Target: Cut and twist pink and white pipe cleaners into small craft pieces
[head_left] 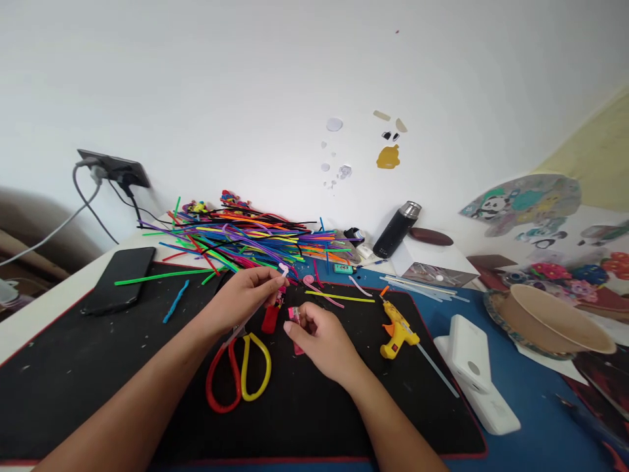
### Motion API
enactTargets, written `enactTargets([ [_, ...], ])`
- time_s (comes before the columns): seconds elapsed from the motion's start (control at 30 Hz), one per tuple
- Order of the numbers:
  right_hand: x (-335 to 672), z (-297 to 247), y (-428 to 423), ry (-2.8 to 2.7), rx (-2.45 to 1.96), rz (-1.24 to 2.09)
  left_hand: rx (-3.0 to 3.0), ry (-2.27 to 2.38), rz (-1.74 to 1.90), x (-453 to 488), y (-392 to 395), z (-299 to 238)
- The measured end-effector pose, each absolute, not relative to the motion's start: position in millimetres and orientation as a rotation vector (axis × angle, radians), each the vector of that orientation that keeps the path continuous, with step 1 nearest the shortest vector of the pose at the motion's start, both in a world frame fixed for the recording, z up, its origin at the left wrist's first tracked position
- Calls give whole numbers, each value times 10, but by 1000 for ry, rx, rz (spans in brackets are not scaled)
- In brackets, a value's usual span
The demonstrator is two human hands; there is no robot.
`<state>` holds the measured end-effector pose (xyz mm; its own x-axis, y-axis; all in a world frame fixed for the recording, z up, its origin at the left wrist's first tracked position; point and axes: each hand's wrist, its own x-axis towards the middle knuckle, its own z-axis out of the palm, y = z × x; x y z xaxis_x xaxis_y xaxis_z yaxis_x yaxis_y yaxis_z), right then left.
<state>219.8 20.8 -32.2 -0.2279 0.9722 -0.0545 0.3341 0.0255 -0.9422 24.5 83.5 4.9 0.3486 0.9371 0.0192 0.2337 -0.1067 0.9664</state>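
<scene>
My left hand (pixel 250 295) pinches a pale pipe cleaner (pixel 284 269), whose curled white tip rises above the fingertips while its tail trails below the palm. To the right, my right hand (pixel 324 337) is closed round a pink lighter (pixel 297 349) with a metal top. No flame shows. Between the hands, a red object (pixel 270 319) lies on the mat, partly behind the left fingers. Below the left hand rest scissors (pixel 223 387) with one red and one yellow handle; their blades are mostly hidden. A pink pipe cleaner with a coiled end (pixel 308 280) lies beyond the right hand.
A heap of coloured pipe cleaners (pixel 265 236) lies against the wall. On the black mat (pixel 304 426) are a phone (pixel 120 278) at left and a yellow glue gun (pixel 398 331) at right. Farther right are a white device (pixel 474 367), a bowl (pixel 555 321) and a black flask (pixel 397 229).
</scene>
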Motion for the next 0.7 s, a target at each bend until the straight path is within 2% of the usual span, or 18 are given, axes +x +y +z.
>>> enactTargets([
  [0.1, 2194, -329, 230, -1398, -1234, 1479, 1620, 1080, 814, 262, 821, 56],
  [0.2, 2187, -314, 239, -1280, -1148, 1597, 1605, 1075, 797, 279, 817, 25],
  [0.5, 2170, -215, 212, -1044, -977, 1716, 1616, 1015, 745, 306, 804, -63],
  [0.7, 2201, -233, 220, -1036, -922, 1673, 1559, 995, 750, 325, 776, -66],
])
